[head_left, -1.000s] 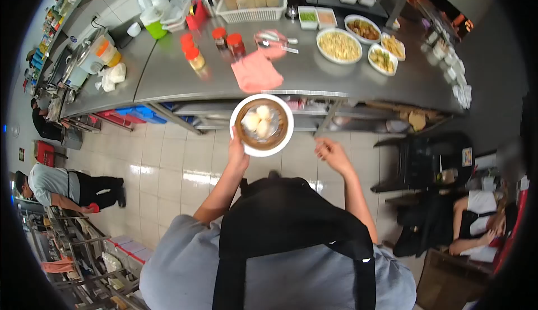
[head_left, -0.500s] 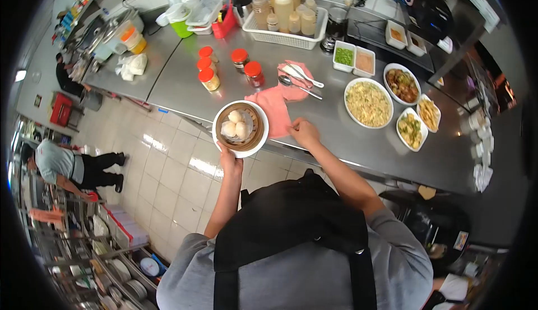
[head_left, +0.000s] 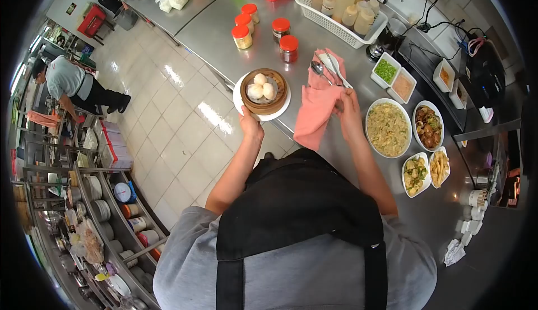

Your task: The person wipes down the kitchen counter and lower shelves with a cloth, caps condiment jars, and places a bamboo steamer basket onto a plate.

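My left hand grips the near rim of a white plate, off the counter's front edge. On the plate rests a round bamboo steamer with three pale dumplings inside on paper. My right hand has its fingers closed at the right edge of a pink cloth, with the fingertips partly hidden. A metal spoon and a white spoon lie on the cloth's upper part. Their handle ends reach my right fingers; whether these touch them, I cannot tell.
Red-lidded jars stand beyond the plate, a basket of sauce bottles behind. To the right sit a bowl of fried rice, a meat dish and smaller dishes. At far left a person bends beside shelves.
My right hand has moved up the cloth towards the spoon handles, and the cloth has shifted and bunched. The plate with the steamer stays in my left hand. My view has turned.
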`<act>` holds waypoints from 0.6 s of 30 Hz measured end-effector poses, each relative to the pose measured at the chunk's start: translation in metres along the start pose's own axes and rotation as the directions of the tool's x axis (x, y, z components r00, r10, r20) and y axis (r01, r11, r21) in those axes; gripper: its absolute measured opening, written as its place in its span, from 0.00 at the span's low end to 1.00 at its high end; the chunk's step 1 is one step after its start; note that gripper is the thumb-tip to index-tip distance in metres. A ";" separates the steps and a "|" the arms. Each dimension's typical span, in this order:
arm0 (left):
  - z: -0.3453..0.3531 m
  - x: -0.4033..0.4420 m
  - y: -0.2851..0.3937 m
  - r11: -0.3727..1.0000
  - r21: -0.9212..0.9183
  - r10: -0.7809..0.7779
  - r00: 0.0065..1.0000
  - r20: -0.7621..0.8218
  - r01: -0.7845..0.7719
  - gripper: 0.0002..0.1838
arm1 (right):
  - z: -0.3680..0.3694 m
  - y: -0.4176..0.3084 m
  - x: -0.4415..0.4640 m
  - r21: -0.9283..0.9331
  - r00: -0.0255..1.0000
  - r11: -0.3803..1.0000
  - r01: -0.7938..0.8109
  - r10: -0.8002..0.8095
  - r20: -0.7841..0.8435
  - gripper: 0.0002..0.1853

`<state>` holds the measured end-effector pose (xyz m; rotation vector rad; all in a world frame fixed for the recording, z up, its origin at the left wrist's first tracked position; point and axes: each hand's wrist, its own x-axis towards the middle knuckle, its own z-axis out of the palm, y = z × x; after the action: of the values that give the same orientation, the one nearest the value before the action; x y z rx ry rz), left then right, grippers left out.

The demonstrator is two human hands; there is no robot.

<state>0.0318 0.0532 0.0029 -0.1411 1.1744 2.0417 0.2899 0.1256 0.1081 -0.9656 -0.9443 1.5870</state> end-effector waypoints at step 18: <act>-0.001 -0.011 0.058 0.591 0.747 -0.248 0.814 0.525 -0.302 0.57 | 0.060 0.051 0.102 -0.645 0.921 0.717 0.266 0.008 0.389 0.12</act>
<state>0.0008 0.0295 0.0476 0.9230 1.5474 1.1899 0.1992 0.2089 0.0709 -1.0700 -1.9265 1.3130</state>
